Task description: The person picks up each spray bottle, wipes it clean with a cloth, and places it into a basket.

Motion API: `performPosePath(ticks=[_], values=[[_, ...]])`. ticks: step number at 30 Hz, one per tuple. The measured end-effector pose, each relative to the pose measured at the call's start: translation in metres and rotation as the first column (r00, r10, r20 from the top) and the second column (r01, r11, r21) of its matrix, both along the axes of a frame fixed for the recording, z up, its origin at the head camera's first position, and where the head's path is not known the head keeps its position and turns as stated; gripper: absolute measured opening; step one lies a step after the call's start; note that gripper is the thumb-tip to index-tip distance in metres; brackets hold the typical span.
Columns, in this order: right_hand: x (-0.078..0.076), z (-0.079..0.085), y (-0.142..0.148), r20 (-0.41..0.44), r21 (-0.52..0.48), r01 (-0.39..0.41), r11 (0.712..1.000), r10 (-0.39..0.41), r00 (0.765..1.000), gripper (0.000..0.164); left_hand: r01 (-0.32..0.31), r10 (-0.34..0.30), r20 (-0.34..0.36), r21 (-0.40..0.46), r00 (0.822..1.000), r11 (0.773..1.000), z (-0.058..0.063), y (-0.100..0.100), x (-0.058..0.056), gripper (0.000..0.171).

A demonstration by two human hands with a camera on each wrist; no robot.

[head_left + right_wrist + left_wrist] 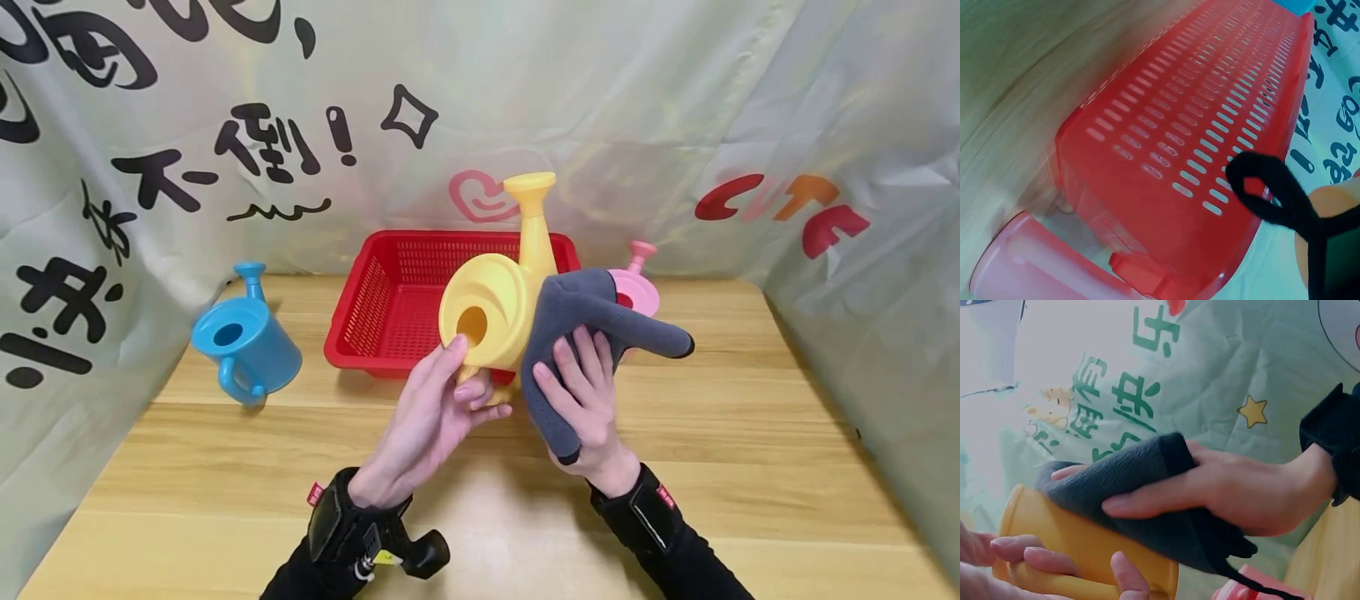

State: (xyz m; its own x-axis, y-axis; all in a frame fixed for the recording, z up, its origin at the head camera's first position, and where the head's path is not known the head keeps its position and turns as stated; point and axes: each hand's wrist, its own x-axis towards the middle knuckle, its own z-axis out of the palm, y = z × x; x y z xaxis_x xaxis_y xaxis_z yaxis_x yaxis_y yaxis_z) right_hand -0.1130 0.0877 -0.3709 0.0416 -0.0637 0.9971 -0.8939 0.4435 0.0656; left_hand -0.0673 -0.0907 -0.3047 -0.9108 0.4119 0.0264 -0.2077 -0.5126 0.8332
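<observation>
A yellow watering can [483, 279] is held up over the wooden table, its spout pointing away from me and its round filling hole facing me. My left hand [427, 425] grips it by the handle, thumb at the top near the hole. A dark grey cloth [570, 304] with black edging lies against the can's right side. My right hand [592, 408] holds that cloth and presses it on the can. In the left wrist view the cloth [1129, 487] covers part of the can's wall [1079, 531]. A black loop [1266, 187] of the cloth hangs in the right wrist view.
Behind the can stands a red perforated basket [352, 333]. A blue watering can [262, 350] is at the left, and a pink watering can [641, 292] is at the right, partly hidden by the cloth. A printed curtain [600, 108] closes the back and sides.
</observation>
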Motion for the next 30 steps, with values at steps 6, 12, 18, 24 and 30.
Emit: performPosePath(ticks=[6,12,18,24,30], values=[[0.003,0.005,0.002,0.144,-0.086,-0.075,0.994,0.086,0.986,0.04,-0.015,0.014,-0.027,-0.022,1.0,1.0,0.002,-0.004,0.0,0.025],[0.008,0.012,0.002,0.144,-0.067,-0.019,0.998,0.029,0.989,0.039,-0.01,0.009,-0.022,-0.02,1.0,1.0,0.001,-0.001,0.001,0.023],[0.015,0.018,-0.004,0.023,0.008,0.017,1.0,-0.018,1.0,0.035,0.006,-0.006,-0.018,0.002,1.0,1.0,-0.005,0.007,0.001,0.023],[0.015,0.02,-0.004,-0.038,0.055,0.027,0.998,-0.025,0.999,0.037,0.005,-0.006,-0.008,-0.017,1.0,1.0,-0.008,0.012,0.002,0.022],[0.013,0.019,-0.005,-0.048,0.021,0.021,1.0,-0.02,0.999,0.036,0.01,-0.011,-0.032,-0.016,0.999,1.0,-0.009,0.013,0.003,0.02]])
